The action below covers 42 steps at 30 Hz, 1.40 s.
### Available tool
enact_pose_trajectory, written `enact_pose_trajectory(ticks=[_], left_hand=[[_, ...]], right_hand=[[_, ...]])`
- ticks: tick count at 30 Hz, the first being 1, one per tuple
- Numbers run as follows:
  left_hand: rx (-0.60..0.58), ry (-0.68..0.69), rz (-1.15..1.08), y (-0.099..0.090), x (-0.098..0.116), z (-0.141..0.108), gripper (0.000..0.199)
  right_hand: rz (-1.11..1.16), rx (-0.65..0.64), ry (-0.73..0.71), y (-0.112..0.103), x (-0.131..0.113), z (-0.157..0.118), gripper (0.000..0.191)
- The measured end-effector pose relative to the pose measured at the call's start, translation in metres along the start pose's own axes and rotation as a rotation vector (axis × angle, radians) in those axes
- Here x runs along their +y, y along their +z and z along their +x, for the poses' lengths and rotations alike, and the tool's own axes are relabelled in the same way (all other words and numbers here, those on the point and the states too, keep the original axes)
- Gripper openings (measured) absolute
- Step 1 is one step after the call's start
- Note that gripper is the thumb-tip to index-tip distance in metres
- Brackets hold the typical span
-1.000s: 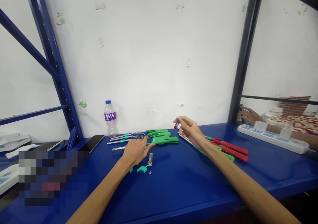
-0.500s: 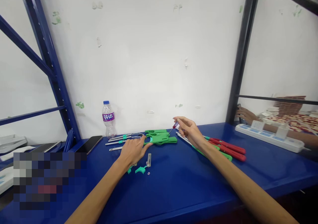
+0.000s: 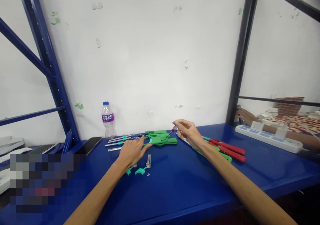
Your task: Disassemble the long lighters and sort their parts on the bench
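Observation:
My left hand presses a green long-nosed lighter against the table, fingers and thumb around its trigger end. In my right hand is a small screwdriver with a red and clear handle, pinched by the fingertips. Its thin shaft slants down to the lighter's green body; the very tip is too small to make out. Another green lighter handle lies just behind. Below my left hand are a turquoise trigger, a clear narrow part and a tiny pale piece. My left wrist partly covers a second trigger.
Metal lighter tubes lie left of my left hand. Red lighters and a green one rest by my right forearm. A bottle, a phone and a white power strip stand around. Another person's hand shows at right.
The view has shifted slightly. My right hand and the screwdriver have dipped a little toward the lighter. My left hand keeps its hold.

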<state>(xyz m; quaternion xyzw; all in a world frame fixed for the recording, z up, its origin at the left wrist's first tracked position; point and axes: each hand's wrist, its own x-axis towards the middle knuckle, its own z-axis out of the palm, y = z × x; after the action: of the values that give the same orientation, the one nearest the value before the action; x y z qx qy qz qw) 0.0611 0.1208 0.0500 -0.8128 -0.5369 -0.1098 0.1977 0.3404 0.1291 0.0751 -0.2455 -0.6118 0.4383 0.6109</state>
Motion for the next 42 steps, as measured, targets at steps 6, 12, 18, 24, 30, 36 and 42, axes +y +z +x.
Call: enact_pose_trajectory(ticks=[6, 12, 18, 24, 30, 36, 42], left_hand=[[-0.001, 0.011, 0.002, -0.0010, -0.0007, 0.0002, 0.058], [0.000, 0.020, -0.003, -0.0022, 0.0016, -0.0001, 0.057], [-0.002, 0.026, -0.013, -0.0001, 0.0026, -0.0001, 0.056], [0.008, 0.025, 0.000, -0.0039, 0.0034, -0.0013, 0.055], [0.017, 0.034, 0.025, -0.0029, 0.0033, -0.0014, 0.055], [0.041, 0.010, 0.026, -0.0033, 0.0011, -0.0019, 0.058], [0.059, 0.007, 0.040, 0.0021, 0.0001, -0.0014, 0.056]], right_hand=[[-0.020, -0.003, -0.007, -0.0010, -0.0010, 0.0022, 0.045], [-0.025, 0.015, -0.030, -0.0016, 0.0009, 0.0021, 0.040], [-0.015, 0.033, -0.025, -0.0032, -0.0014, 0.0032, 0.043], [0.019, 0.025, -0.031, -0.0005, -0.0049, 0.0031, 0.041], [0.073, -0.026, -0.017, -0.0005, -0.0057, 0.0032, 0.039], [0.105, -0.043, -0.033, -0.0027, -0.0064, -0.0013, 0.032], [0.100, -0.084, -0.007, -0.0041, -0.0039, 0.0017, 0.033]])
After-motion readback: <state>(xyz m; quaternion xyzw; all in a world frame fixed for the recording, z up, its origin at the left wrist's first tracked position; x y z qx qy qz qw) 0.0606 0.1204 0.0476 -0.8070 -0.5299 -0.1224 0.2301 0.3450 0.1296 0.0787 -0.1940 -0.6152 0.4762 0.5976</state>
